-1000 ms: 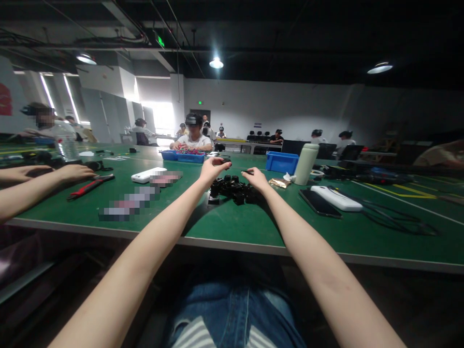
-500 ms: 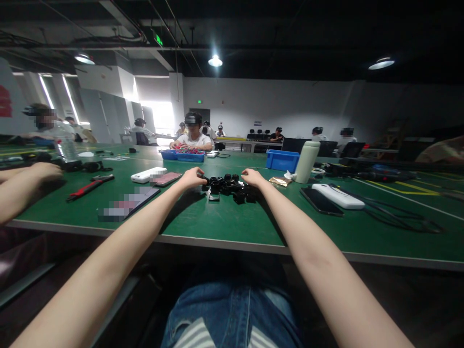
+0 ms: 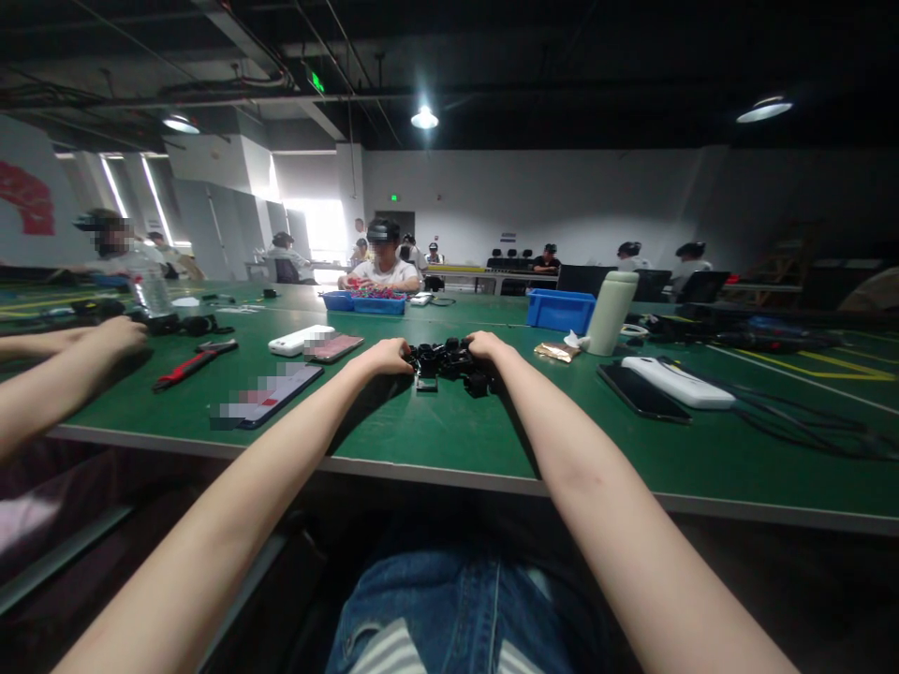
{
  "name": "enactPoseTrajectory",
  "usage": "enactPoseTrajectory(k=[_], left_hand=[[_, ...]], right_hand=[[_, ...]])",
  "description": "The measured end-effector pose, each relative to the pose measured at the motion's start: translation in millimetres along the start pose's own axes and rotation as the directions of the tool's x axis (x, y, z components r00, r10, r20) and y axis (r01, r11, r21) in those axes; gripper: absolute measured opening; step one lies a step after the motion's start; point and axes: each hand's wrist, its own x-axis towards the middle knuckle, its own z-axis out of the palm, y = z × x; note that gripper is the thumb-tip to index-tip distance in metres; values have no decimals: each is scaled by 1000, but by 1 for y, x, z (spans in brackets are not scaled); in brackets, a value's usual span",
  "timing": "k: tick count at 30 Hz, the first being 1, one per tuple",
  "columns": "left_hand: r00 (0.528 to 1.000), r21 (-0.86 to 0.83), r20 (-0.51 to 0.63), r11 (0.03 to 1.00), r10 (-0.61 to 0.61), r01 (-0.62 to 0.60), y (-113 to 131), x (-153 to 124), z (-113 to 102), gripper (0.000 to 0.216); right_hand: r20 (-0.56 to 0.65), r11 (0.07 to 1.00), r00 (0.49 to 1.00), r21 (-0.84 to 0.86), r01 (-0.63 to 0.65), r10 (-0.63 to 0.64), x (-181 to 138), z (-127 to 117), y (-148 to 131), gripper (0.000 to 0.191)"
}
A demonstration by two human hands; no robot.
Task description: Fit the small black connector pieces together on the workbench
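A heap of small black parts (image 3: 444, 359) lies on the green table, some of them glossy; I cannot make out their exact kind. My left hand (image 3: 389, 357) rests against the heap's left side, with its thumb and fingers apart. On the opposite side, my right hand (image 3: 490, 345) curves around the heap's edge, touching it with spread fingers. Both hands stay low over the tabletop, and some fingertips are hidden behind the parts. A small flat piece with a shiny face (image 3: 426, 384) sits at the heap's front edge.
To the left are a phone (image 3: 277, 395), a white power bank (image 3: 301, 340), a red-handled tool (image 3: 193, 365) and a co-worker's hand (image 3: 121, 339). To the right stand a blue bin (image 3: 560, 311) and a pale green bottle (image 3: 611, 314), with a black phone (image 3: 642, 391) and cables nearer.
My hands have come closer together, and the black heap between them is narrower. The whole view has shifted slightly.
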Motion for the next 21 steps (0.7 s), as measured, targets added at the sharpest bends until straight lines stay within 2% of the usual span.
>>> enactPoseTrajectory(k=[5,12,17,21], left_hand=[[999,-27,-27,999,23,-23,5,-3,-8,40],[996,-8,-42,997,79,-80,26,-10,-15,32],[988,51,-102,992,117,-112,38,-8,-18,31],[977,62,-183,993,107,-97,46,-2,-17,31]], right_hand=[[-39,1000,999,-4,-10,10,-8,-4,0,35],[-121,999,993,-42,-13,8,-12,-10,6,17],[-131,1000,991,2,-29,29,-14,-3,5,23],[-142,999,990,47,-11,17,-18,1,3,19]])
